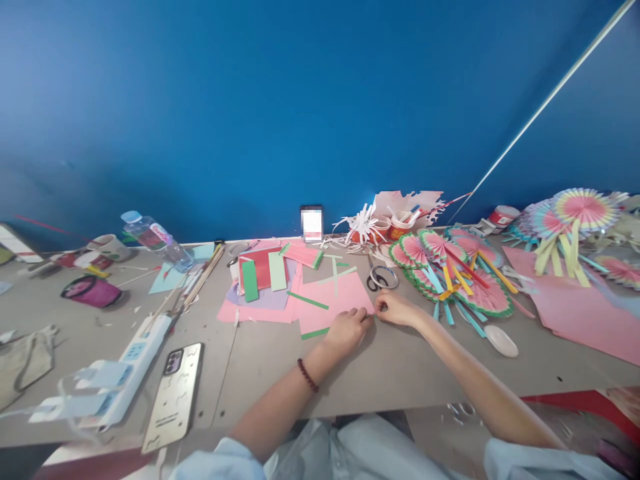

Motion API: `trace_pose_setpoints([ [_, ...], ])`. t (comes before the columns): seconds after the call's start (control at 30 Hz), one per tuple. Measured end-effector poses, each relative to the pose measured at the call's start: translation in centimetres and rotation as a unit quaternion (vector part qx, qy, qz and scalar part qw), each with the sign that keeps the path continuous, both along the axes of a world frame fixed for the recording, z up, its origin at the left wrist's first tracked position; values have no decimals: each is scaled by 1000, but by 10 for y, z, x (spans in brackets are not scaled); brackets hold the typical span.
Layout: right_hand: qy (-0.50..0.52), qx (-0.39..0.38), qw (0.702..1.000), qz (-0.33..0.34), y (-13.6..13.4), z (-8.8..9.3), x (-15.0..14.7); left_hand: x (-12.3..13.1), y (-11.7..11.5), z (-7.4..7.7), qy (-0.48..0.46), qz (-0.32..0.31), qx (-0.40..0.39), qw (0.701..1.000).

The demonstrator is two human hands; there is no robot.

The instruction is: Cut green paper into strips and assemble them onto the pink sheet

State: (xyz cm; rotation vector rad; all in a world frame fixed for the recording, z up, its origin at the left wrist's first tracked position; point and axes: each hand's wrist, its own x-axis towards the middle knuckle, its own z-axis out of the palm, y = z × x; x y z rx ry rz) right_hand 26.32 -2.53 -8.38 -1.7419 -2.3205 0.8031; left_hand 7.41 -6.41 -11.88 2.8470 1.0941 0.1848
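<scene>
A pink paper sheet (333, 303) lies on the grey table (280, 373) in front of me, with thin green strips on it. My left hand (347, 328) rests knuckles-up on the sheet's near right corner, fingers curled and pressing it down. My right hand (395, 308) pinches the same corner from the right side. The fingertips of both hands meet at the paper's edge. A dark bead bracelet (308, 375) circles my left wrist.
Scissors (383, 277) lie just behind my right hand. Pink-green paper fans (450, 267) and pink sheets (580, 310) fill the right. Coloured papers (265, 273), a bottle (155, 237), power strip (133, 357) and phone (176, 393) lie left. A blue wall stands behind.
</scene>
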Motion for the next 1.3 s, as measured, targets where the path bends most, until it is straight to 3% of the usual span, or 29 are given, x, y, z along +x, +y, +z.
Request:
trace_pose_setpoints([
  [0.23, 11, 50, 997, -64, -3, -1, 18, 1, 2, 2, 7, -2, -16, 1000],
  [0.5, -3, 199, 976, -86, -25, -37, 8, 1, 2, -5, 0, 3, 9, 1000],
  [0.83, 42, 224, 968, -103, -29, -56, 5, 1, 2, 0, 9, 16, -18, 1000],
  [1.13, 142, 216, 960, -105, -26, -63, 15, -1, 6, -13, -50, 22, -28, 998],
  [1.3, 110, 229, 959, -122, -31, -60, 7, -1, 5, -12, -76, 73, -24, 994],
])
